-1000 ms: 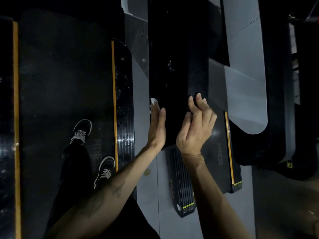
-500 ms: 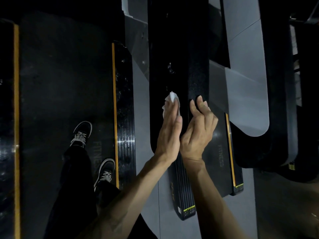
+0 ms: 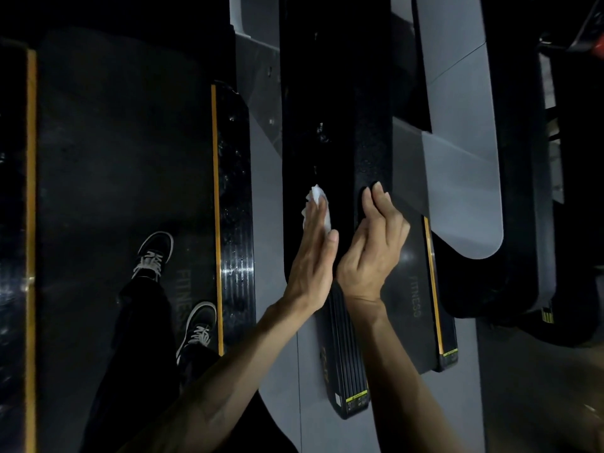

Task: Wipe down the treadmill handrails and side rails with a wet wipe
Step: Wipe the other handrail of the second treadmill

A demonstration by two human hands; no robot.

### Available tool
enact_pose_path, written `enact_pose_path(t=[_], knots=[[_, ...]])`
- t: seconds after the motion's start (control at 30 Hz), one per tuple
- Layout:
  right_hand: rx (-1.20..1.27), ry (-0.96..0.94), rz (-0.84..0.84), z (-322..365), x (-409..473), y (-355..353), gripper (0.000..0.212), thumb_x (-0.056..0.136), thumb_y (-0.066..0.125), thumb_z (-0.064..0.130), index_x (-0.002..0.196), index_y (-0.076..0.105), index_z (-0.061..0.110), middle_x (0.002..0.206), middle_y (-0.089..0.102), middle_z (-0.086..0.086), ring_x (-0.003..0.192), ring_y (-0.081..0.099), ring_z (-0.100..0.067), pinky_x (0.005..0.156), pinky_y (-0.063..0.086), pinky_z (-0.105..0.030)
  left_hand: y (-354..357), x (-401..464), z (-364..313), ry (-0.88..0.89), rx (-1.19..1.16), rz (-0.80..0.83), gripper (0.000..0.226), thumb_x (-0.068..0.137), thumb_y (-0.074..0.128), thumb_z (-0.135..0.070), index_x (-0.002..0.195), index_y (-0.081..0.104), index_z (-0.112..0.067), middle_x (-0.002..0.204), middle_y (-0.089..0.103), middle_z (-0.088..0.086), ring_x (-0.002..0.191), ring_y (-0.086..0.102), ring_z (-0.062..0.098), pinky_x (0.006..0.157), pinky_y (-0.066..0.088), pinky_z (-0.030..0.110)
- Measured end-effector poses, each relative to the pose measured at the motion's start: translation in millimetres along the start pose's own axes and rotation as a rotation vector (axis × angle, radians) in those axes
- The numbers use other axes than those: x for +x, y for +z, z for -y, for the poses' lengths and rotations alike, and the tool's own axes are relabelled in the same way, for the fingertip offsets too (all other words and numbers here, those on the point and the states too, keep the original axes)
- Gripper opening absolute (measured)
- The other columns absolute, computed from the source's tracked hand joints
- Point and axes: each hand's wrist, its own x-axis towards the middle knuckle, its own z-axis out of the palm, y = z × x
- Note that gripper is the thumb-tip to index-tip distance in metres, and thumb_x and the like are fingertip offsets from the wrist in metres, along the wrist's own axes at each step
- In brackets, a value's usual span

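Left hand: the left hand lies flat with straight fingers on the broad black handrail, pressing the wet wipe against it; nothing is pinched, the fingers simply lie over the wipe.
Wet wipe: white and crumpled, under the left fingertips, with a bit sticking out past them and to either side; it touches the handrail's dark top face.
Right hand: the right hand sits just beside the left, thumb side nearly against it, its fingers curled over the handrail's rougher-looking right edge so that only the fingertips show on top; it grips that edge.
Handrail: runs away from both hands toward the top of the view, with its rounded near end just below the left wrist; a few faint wet specks glint ahead of the wipe.
Below the hands: a ribbed black side rail with a yellow sticker at its end, and next to it a running belt printed "FITNESS" with an orange strip along its far edge.
Left of the hands: another belt, lower down, where the person stands in black trousers and black sneakers with white laces; its own glossy side rail lies between those shoes and the left hand.
Right of the hands: a grey and black handrail of the neighbouring machine, well apart.
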Motion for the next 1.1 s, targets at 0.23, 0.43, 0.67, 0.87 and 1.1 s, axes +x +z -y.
enact_pose_path(t=[0.23, 0.43, 0.67, 0.87, 1.1], knots=[[-0.007, 0.012, -0.007, 0.1, -1.4, -0.4, 0.044, 0.101, 0.036, 0.016, 0.13, 0.065, -0.002, 0.139, 0.06, -0.012, 0.119, 0.059, -0.028, 0.097, 0.048, -0.042, 7.2, -7.2, -21.0, 0.03, -0.049, 0.081, 0.088, 0.099, 0.013, -0.074, 0.164, 0.005, -0.015, 0.172, -0.007, -0.002, 0.157, -0.011, 0.01, 0.129, -0.001, 0.05], [-0.024, -0.003, -0.032, -1.0, -0.4, 1.7, 0.04, 0.101, 0.042, 0.014, 0.128, 0.066, -0.002, 0.137, 0.062, -0.015, 0.119, 0.06, -0.028, 0.098, 0.048, -0.039, 1.9, 16.2, -29.6, 0.1, 0.032, 0.06, 0.086, 0.101, 0.009, -0.069, 0.164, 0.003, -0.012, 0.172, -0.01, 0.002, 0.156, -0.015, 0.008, 0.128, -0.005, 0.049], [-0.022, -0.013, -0.013, 0.0, 0.1, 0.5, 0.043, 0.103, 0.036, 0.015, 0.13, 0.064, -0.004, 0.137, 0.061, -0.017, 0.118, 0.06, -0.03, 0.099, 0.047, -0.04, -4.6, 27.7, -12.7, 0.059, 0.055, 0.03, 0.079, 0.102, 0.013, -0.069, 0.164, -0.005, -0.024, 0.17, -0.019, -0.01, 0.155, -0.019, 0.007, 0.128, -0.006, 0.052], [-0.015, -0.011, -0.036, -2.2, -1.4, 1.2, 0.038, 0.1, 0.041, 0.01, 0.125, 0.066, -0.005, 0.135, 0.062, -0.018, 0.119, 0.059, -0.028, 0.096, 0.049, -0.043, 0.6, 8.4, -21.6, 0.051, 0.012, 0.072, 0.083, 0.101, 0.014, -0.071, 0.164, -0.003, -0.019, 0.171, -0.016, -0.006, 0.156, -0.017, 0.007, 0.129, -0.005, 0.048], [-0.026, -0.022, -0.049, -1.6, -1.9, 2.4, 0.031, 0.098, 0.054, 0.006, 0.127, 0.066, 0.001, 0.135, 0.062, -0.015, 0.119, 0.059, -0.026, 0.095, 0.05, -0.042, 3.9, 17.9, -49.6, 0.119, 0.076, 0.003, 0.054, 0.106, 0.02, -0.044, 0.158, 0.015, -0.03, 0.17, 0.004, -0.008, 0.156, -0.002, 0.003, 0.129, 0.006, 0.039]])
